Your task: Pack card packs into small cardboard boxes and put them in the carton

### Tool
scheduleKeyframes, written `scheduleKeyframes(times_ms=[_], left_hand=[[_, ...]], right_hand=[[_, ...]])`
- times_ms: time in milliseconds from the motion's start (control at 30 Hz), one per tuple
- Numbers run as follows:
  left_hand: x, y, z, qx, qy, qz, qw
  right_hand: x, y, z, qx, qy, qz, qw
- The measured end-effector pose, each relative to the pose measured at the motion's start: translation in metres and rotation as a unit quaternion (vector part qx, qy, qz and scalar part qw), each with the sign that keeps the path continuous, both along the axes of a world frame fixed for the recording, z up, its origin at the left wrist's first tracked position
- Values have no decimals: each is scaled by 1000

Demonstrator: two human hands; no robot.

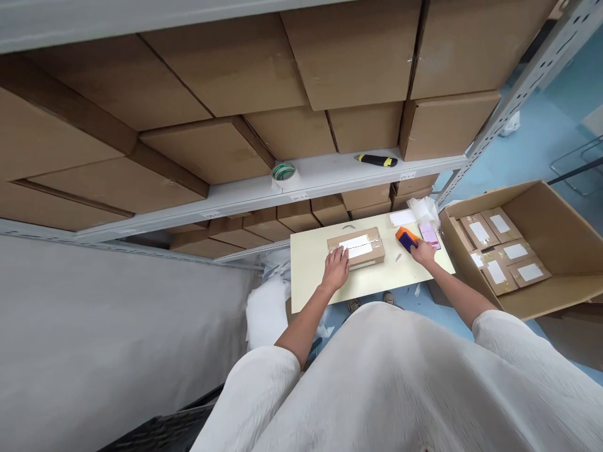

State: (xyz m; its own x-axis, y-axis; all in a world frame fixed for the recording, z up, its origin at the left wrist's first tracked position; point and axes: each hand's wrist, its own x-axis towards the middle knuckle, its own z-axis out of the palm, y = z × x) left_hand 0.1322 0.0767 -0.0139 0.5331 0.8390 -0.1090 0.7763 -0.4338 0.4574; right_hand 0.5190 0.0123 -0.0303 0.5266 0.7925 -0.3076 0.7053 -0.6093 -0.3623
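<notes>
My left hand [336, 269] rests on the near left edge of a small cardboard parcel [362, 246], which lies flat on a pale yellow board [313, 270]. A white label and clear tape cross the parcel's top. My right hand [423, 253] grips an orange and purple handheld device [405, 237], whose exact kind I cannot tell. A pink card or label [429, 235] lies just beyond that hand, and a white sheet [402, 218] lies further back on the board.
Cardboard boxes fill the metal shelves [282, 191] overhead, with a tape roll [284, 175] and a yellow-black utility knife [377, 160] on one shelf edge. To the right stands an open carton [556, 232] holding several labelled parcels. White plastic [266, 311] lies left of the board.
</notes>
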Motion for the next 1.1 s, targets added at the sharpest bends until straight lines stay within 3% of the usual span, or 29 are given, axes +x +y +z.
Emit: scheduleKeyframes(times_ms=[100,200,300,367,467,600,867,1100], left_hand=[[0,0,-3,20,1,-3,1000],[0,0,-7,44,9,-4,999],[1,-1,-9,66,10,-5,998],[1,-2,-11,75,1,-4,997],[1,-4,-12,86,-17,0,996],[-1,-6,-14,98,-33,-3,995],[-3,-5,-15,100,-46,-5,994],[-5,-4,-16,92,-38,-12,995]], right_hand=[[8,20,36,50,90,-28,994],[8,43,74,105,250,4,963],[-8,66,105,96,375,49,921],[-28,79,117,63,432,88,895],[-61,96,118,18,461,145,875],[-90,108,108,18,430,199,880],[-94,107,103,126,337,304,882],[-101,93,119,93,203,354,908]])
